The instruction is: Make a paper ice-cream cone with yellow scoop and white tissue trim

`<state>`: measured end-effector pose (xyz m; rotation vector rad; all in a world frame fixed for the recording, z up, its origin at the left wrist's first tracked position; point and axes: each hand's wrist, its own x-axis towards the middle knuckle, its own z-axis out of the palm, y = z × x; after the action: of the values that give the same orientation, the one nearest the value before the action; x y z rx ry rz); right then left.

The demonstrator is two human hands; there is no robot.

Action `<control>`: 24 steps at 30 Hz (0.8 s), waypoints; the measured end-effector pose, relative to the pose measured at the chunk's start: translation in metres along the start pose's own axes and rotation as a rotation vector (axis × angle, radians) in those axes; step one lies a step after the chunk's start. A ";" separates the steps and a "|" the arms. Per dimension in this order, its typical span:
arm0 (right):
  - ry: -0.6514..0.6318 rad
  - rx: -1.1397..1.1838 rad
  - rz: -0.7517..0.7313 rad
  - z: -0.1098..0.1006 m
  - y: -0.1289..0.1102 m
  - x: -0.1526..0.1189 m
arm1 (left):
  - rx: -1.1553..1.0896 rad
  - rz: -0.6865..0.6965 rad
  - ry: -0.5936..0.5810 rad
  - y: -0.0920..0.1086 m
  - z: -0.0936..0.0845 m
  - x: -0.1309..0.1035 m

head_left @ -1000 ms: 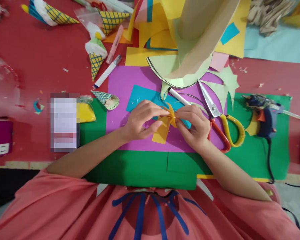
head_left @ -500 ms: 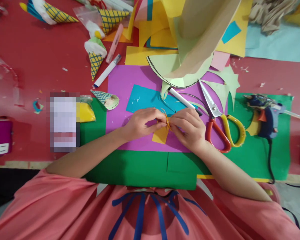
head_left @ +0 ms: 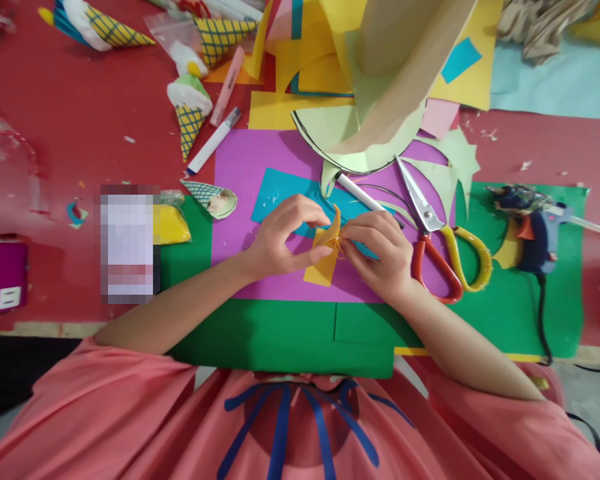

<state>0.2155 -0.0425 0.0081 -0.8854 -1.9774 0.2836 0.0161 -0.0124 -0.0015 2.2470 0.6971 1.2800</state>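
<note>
My right hand (head_left: 379, 252) pinches a small orange-yellow fringed paper piece (head_left: 334, 230) at its right side. The piece has a curled tip pointing up and thin strands near my fingertips. On its left, my left hand (head_left: 286, 239) is open, thumb and forefinger apart around the piece's left side and not visibly gripping it. Below lies a flat yellow paper scrap (head_left: 319, 273) on the purple sheet (head_left: 275, 283). A blue paper sheet (head_left: 277, 193) lies just beyond both hands. Right beside my right hand rest large scissors (head_left: 433, 223) with one red and one yellow handle.
A white marker (head_left: 363, 193) lies behind my right hand. A pale green paper disc with a tall beige form (head_left: 405, 87) stands beyond. At right is a blue glue gun (head_left: 543, 240); at left, a small paper cone (head_left: 210, 198), a yellow packet (head_left: 171, 225) and a blurred-out phone-like object (head_left: 129, 247).
My left thumb and fingers have spread apart, letting go of the fringed paper. Its curled tip now shows between the hands. My right hand keeps its pinch in nearly the same place.
</note>
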 end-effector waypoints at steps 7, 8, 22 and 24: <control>-0.002 0.014 0.001 0.003 0.000 -0.001 | 0.064 0.042 -0.055 0.001 -0.001 0.001; -0.001 0.019 -0.003 0.003 0.000 -0.001 | 0.064 0.039 -0.053 0.002 -0.001 0.001; 0.001 0.053 0.043 0.001 0.001 -0.001 | 0.044 0.008 -0.068 0.005 -0.001 0.001; 0.000 0.051 0.033 0.000 0.000 -0.001 | 0.091 0.015 -0.070 0.005 0.000 0.001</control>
<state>0.2155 -0.0426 0.0072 -0.8860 -1.9483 0.3517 0.0172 -0.0159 0.0022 2.3619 0.7269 1.1923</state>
